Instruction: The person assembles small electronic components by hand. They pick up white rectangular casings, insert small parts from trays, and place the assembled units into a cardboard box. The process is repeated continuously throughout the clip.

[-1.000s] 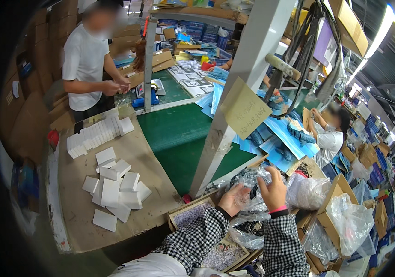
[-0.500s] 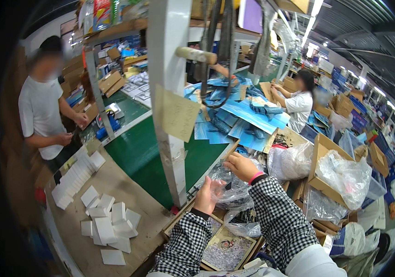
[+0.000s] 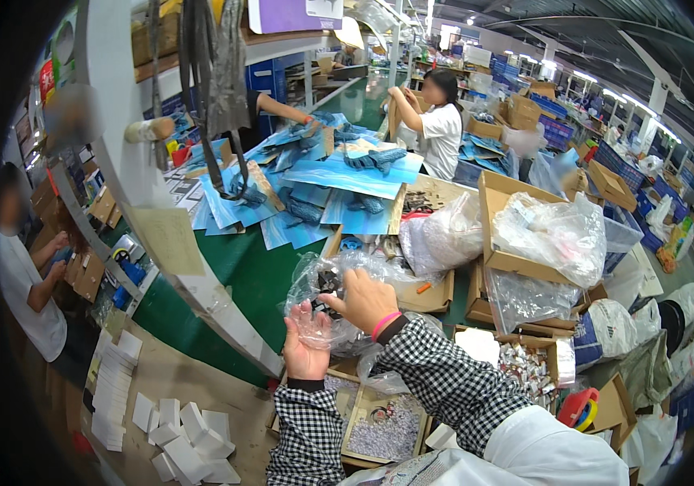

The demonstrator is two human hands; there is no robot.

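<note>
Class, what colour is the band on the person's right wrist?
Pink. The wristband, beside the checked sleeve, shows best in the head view.

White small boxes [image 3: 189, 437] scattered on the brown tabletop [image 3: 177, 381] at its lower-left corner, a stacked row of white cards [image 3: 116, 389] along its left edge. Blue printed sheets [image 3: 322, 182] piled across the far end of the green table [image 3: 241, 271]. Open cardboard box [image 3: 517, 231] stuffed with clear plastic on the right. Person in white shirt [image 3: 440, 130] at the far side, another person [image 3: 27, 283] at the left edge. White pillar [image 3: 152, 194] slants across the middle.
</note>
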